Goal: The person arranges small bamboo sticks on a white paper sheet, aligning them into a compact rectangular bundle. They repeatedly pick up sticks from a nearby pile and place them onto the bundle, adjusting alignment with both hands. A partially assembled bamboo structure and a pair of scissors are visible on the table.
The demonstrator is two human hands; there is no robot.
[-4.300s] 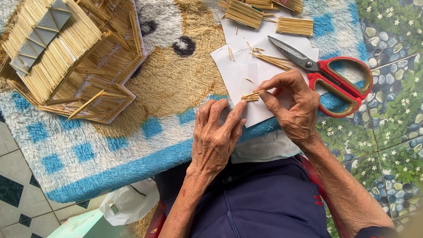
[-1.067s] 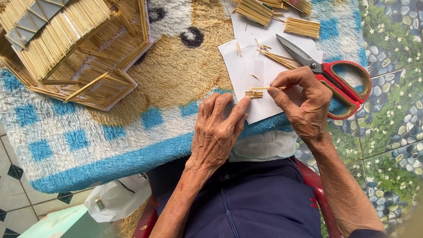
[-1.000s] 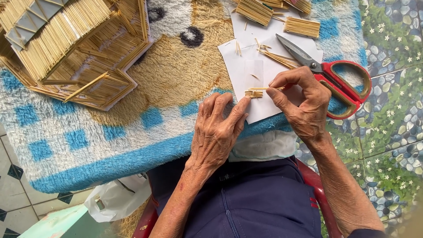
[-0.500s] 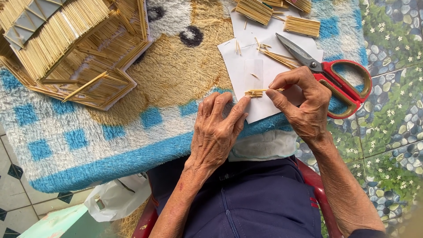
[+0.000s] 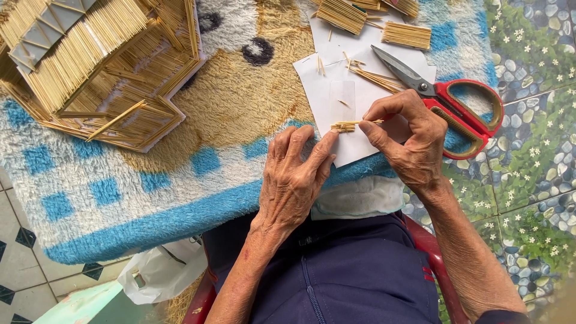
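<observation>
right hand [image 5: 408,141]: centre-right of frame, thumb and forefinger pinched on one thin stick, laying it onto the small stick bundle [image 5: 346,126].
left hand [image 5: 295,177]: centre, palm down, fingers together and stretched forward; fingertips press the bundle's near edge against the white paper [image 5: 336,99].
bundle: a short row of straw-coloured sticks side by side, on the paper, between the two hands' fingertips.
change: next to none over the last second; both hands keep the same pose and the bundle has not shifted. Against the oldest frame the view has slid slightly; the grip is the same.
reading: looks like slow, fine alignment of one stick at a time; the row is short.
scissors [image 5: 456,102]: red handles, blades closed, just right of the right hand, tip over the paper.
cut stick stacks [image 5: 407,35]: top centre, beyond the paper.
stick-built house model [image 5: 102,66]: upper left, well apart from the hands.
blue-and-white rug [image 5: 120,198]: under everything; I cannot tell what it covers.
</observation>
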